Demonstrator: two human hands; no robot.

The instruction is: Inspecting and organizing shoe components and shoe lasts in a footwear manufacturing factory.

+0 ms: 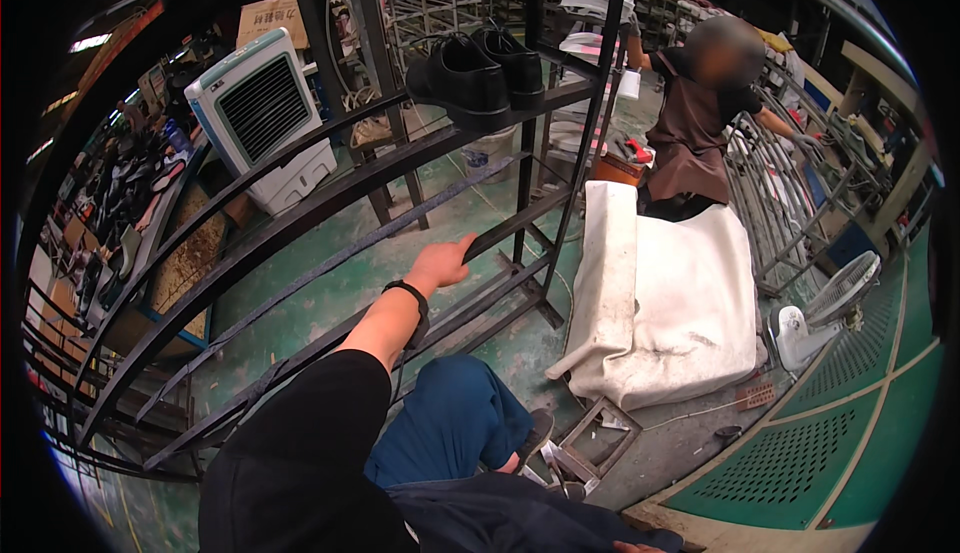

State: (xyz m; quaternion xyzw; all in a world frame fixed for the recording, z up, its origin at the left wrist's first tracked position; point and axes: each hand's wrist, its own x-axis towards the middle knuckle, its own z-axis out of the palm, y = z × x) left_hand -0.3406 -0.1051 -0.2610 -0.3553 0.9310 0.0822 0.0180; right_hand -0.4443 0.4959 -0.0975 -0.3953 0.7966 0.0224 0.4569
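My left hand (438, 265), with a dark band on its wrist, reaches forward and is closed around a lower rail (515, 221) of a black metal rack (440, 148). A pair of black shoes (465, 81) rests side by side on the rack's upper bars, beyond my hand. Of my right hand (637, 548) only a sliver shows at the lower edge, beside dark cloth; its fingers are hidden.
A white and grey air cooler (262, 108) stands beyond the rack. To the right are a white cloth-covered block (690, 303), a white fan (815, 313) and a small metal frame (600, 443). A person in a brown apron (690, 138) stands behind the block.
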